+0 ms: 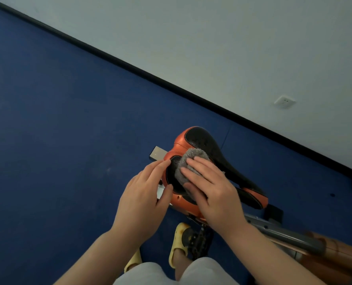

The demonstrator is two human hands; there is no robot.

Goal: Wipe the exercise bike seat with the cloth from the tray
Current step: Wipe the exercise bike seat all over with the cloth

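A: From the head view, where do you stand?

B: Mid-wipe, I'd say. Your right hand (210, 188) presses flat, fingers spread, on the grey cloth (191, 163) atop the wide rear of the seat (208, 145). Your left hand (148, 194) lightly pinches the seat's orange edge, steadying it.

A: Next?

B: Probably sweep toward the narrow nose; the far rear lobe looks uncovered too.
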